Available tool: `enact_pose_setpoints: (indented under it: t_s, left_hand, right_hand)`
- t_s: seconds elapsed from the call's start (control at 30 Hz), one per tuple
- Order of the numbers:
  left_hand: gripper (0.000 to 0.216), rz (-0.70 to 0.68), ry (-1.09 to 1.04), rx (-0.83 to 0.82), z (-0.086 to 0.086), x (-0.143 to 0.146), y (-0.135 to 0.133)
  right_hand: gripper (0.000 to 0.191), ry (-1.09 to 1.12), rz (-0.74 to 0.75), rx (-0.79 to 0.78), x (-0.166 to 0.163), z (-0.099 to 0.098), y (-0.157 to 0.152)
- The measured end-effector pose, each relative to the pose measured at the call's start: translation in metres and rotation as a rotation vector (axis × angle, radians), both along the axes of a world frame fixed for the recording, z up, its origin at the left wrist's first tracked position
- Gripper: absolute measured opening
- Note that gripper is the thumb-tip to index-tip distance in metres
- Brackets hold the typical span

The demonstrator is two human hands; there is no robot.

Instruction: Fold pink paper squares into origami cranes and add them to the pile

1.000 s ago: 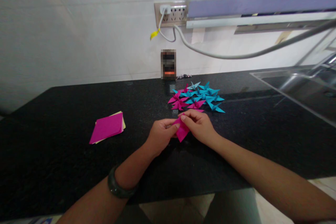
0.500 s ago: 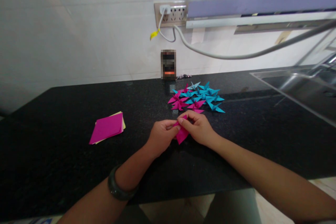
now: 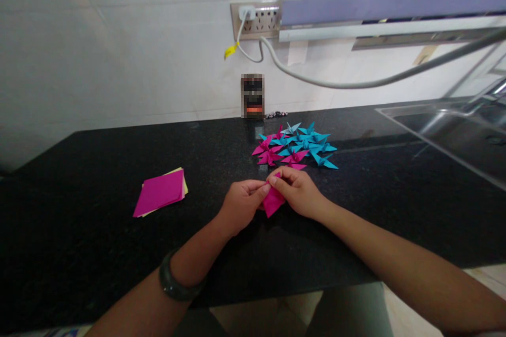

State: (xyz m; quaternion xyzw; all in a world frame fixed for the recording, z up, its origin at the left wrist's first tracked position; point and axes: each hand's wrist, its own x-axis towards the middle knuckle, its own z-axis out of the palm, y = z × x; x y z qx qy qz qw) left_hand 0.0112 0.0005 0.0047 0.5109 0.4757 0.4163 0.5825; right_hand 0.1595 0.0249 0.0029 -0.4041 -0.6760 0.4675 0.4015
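Observation:
Between my two hands is a small folded piece of pink origami paper (image 3: pixel 274 202), its lower tip pointing toward me. My left hand (image 3: pixel 242 205) pinches its left side with thumb and fingers. On the upper right, my right hand (image 3: pixel 297 190) grips the same paper, thumb laid across its top. The fingers partly cover the folds. Just beyond my hands sits a cluster of several folded paper cranes: pink cranes (image 3: pixel 270 156) on the near left and blue cranes (image 3: pixel 306 143) on the right, with a pale blue crane (image 3: pixel 291 129) at the back.
A stack of square paper (image 3: pixel 160 193), pink on top with yellow beneath, lies on the black countertop (image 3: pixel 98 253) to the left. A blurred-out upright phone-like object (image 3: pixel 253 96) leans on the wall. At right is a sink (image 3: pixel 466 131); a grey hose (image 3: pixel 348 85) hangs above.
Both hands stay in nearly the same place on the pink paper. My left thumb has shifted slightly, and a little more of the paper shows.

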Motion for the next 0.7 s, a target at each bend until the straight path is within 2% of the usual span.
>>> enact_pose_setpoints:
  t_s: [0.3, 0.43, 0.53, 0.63, 0.7]
  left_hand:
    - [0.023, -0.006, 0.094, 0.057, -0.001, 0.001, 0.000]
    - [0.023, 0.025, 0.040, 0.028, 0.000, 0.001, 0.000]
    - [0.023, 0.128, -0.078, -0.010, -0.001, 0.002, 0.002]
    - [0.022, 0.228, -0.172, 0.012, -0.004, 0.003, 0.003]
    - [0.022, 0.254, -0.227, 0.031, -0.005, 0.002, 0.004]
  right_hand:
    - [0.027, -0.046, -0.052, -0.012, 0.001, 0.001, 0.001]
    - [0.029, -0.045, -0.072, 0.044, 0.001, -0.001, 0.002]
    - [0.028, -0.068, -0.140, 0.255, 0.003, -0.002, 0.000]
    - [0.043, -0.194, -0.154, 0.570, 0.005, 0.000, -0.005]
    - [0.050, -0.270, -0.129, 0.724, 0.006, 0.001, -0.009]
